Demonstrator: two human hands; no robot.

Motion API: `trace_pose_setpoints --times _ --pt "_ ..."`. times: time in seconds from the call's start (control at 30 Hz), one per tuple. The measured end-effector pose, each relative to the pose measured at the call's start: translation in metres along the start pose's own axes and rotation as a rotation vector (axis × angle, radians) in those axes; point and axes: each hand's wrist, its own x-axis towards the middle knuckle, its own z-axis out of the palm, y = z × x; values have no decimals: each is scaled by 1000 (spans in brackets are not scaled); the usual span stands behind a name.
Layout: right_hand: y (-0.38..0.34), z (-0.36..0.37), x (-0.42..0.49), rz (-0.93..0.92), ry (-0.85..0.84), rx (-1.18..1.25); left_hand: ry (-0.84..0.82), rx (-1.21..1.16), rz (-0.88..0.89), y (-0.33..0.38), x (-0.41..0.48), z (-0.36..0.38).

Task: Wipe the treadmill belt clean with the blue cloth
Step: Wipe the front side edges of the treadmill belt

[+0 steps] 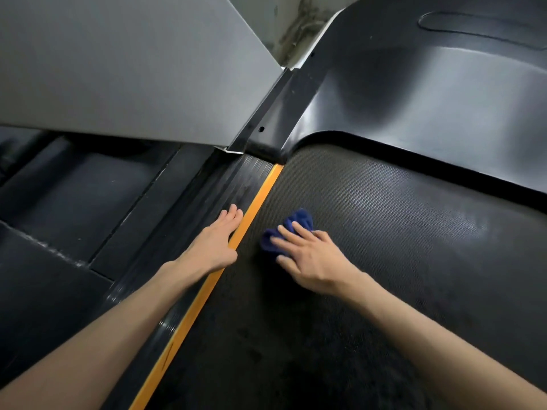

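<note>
The black textured treadmill belt (pixel 384 232) fills the right and lower part of the head view. A crumpled blue cloth (pixel 291 227) lies on the belt near its left edge. My right hand (pixel 310 255) presses flat on the cloth, fingers spread over it, and most of the cloth shows beyond the fingertips. My left hand (pixel 217 241) rests flat, fingers together, on the ribbed black side rail (pixel 207 202), its edge along the orange strip (pixel 236 247) that borders the belt. It holds nothing.
The glossy black motor cover (pixel 414 84) rises at the belt's far end. A grey panel (pixel 118 60) slants over the upper left, joined to a black upright (pixel 266 113). Dark floor mats (pixel 74 202) lie left of the rail.
</note>
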Motion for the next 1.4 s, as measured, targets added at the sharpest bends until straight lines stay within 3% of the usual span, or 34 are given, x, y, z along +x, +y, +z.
trace_pose_setpoints --times 0.07,0.2,0.3,0.37,0.4,0.57,0.63,0.67,0.73,0.83,0.87,0.93,1.1,1.17,1.23,1.3,1.4 --pt "-2 8 -4 9 15 -41 -1 23 -5 2 0 2" --pt "-16 31 12 222 209 10 20 77 -34 7 2 0" --pt "-31 55 11 81 188 -135 27 83 -32 7 1 -1" --pt "2 46 10 -54 248 -150 37 45 -29 4 0 2" --pt "28 37 13 -30 309 -158 40 27 -24 3 -1 3" --pt "134 -4 15 716 620 34 36 34 -6 1 1 5" --pt "116 -5 27 773 648 122 33 34 1 1 2 3" --pt "93 1 35 717 655 132 35 24 1 1 2 4" --pt "35 28 46 424 645 94 53 -2 -5 0 0 6" --pt "-31 62 22 -155 314 54 49 -39 19 -7 1 8" --pt "-28 59 12 -268 216 37 40 -51 18 -8 1 7" --pt "2 38 8 -276 275 33 30 -62 10 -9 2 5" --pt "117 -17 37 486 570 62 34 -1 18 -5 1 7" --pt "98 -1 43 569 598 112 31 11 17 -4 0 8" --pt "38 30 27 354 517 145 44 2 14 -4 -1 9" --pt "-16 59 -11 -15 346 128 54 -16 12 -6 -1 10" --pt "7 52 -34 -342 212 37 51 -34 -5 -4 -1 12"
